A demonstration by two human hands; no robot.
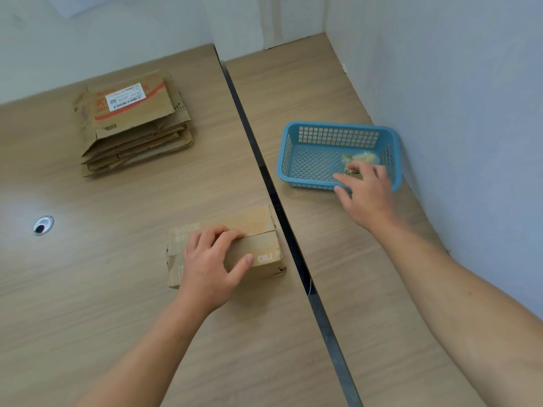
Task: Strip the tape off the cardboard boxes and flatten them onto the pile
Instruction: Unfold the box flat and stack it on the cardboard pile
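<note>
A small closed cardboard box [258, 230] sits on the left table near the gap between the two tables. My left hand [211, 259] rests on its top, fingers curled over the far edge and thumb on the near side. My right hand [364, 195] reaches over the front rim of a blue plastic basket [305, 136], its fingers spread and relaxed. Crumpled tape [363, 157] lies in the basket just past those fingertips; whether they touch it cannot be told. A pile of flattened boxes [132, 124] lies at the far left, a white shipping label on top.
A dark gap [273, 195] runs between the two wood-grain tables. A round cable hole [43, 225] sits in the left table. A pale wall [470, 113] borders the right table directly behind the basket.
</note>
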